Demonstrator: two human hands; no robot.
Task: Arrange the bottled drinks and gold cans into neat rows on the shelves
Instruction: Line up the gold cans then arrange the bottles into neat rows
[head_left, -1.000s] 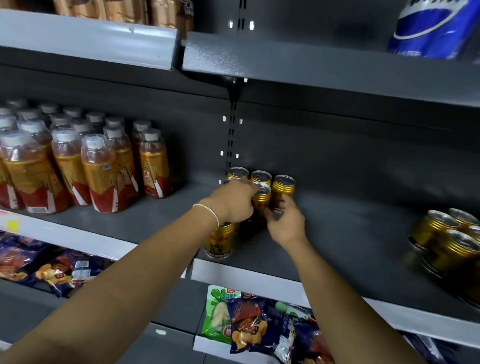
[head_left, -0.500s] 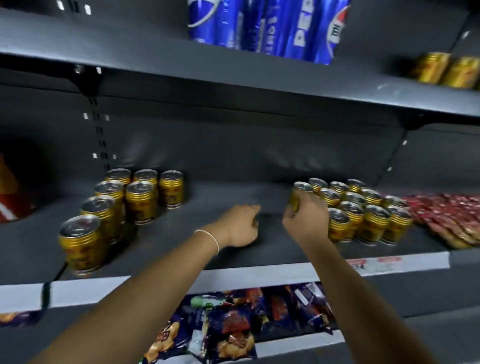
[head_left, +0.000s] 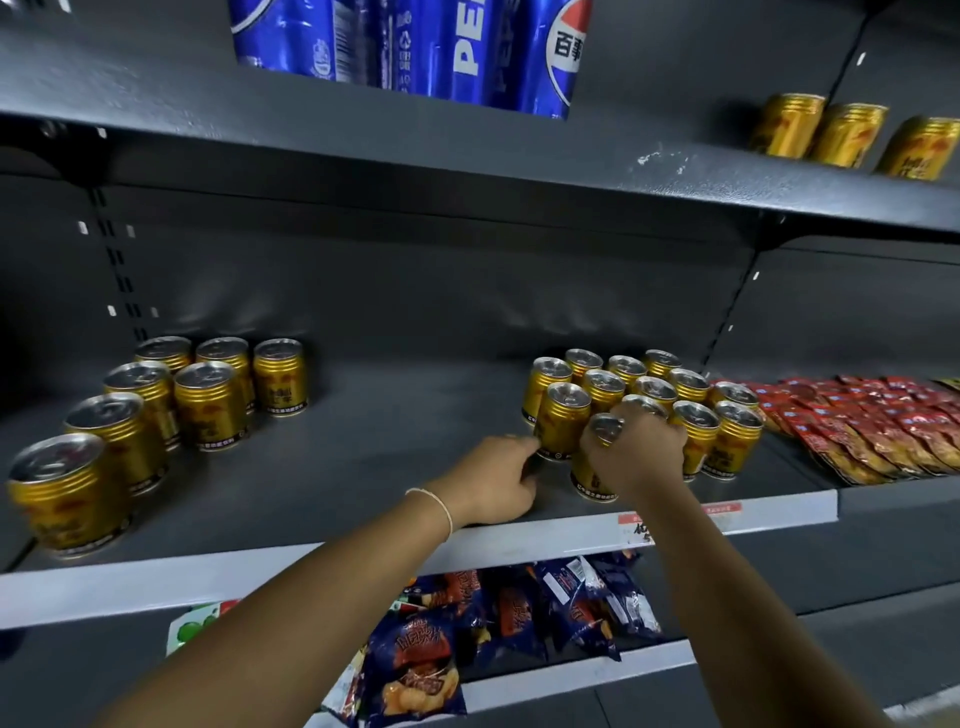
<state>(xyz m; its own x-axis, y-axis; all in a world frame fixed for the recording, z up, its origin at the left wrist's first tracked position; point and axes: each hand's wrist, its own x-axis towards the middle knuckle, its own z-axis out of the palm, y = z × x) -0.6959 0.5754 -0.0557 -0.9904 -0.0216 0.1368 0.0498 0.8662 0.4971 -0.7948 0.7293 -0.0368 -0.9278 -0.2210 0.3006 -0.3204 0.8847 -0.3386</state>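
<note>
Cans of gold fill two clusters on the dark middle shelf (head_left: 363, 467). The cluster of gold cans at centre right (head_left: 649, 395) stands upright in close rows, tops silver, the cans touching or nearly so. The right hand (head_left: 631, 452) is clenched over the top of the frontmost can (head_left: 589, 475) of that cluster, fingers wrapped round its rim, with the can standing near the shelf's front edge. The left hand (head_left: 498, 480) lies just left of it, fingers curled, fingertips touching the lower side of the neighbouring can (head_left: 561, 421); whether it actually grips that can cannot be told. A thin pale bracelet (head_left: 434, 506) circles the left wrist.

At the left of the frame a second group of gold cans (head_left: 171, 400) runs in a loose diagonal from the back of the shelf toward the lower left, well apart from the first cluster, with bare shelf between them. The nearest of these, at far left, is blurred.

Right of the hands, red sachets (head_left: 857, 421) lie flat in overlapping rows, just beside the right-hand cluster. On the shelf above, blue Pepsi cans (head_left: 415, 47) stand at upper centre, and three more gold cans (head_left: 847, 135) at upper right. Below the white price strip (head_left: 519, 551), snack bags (head_left: 467, 639) in dark blue and orange lie jumbled on the lower shelf, partly hidden by both forearms.
</note>
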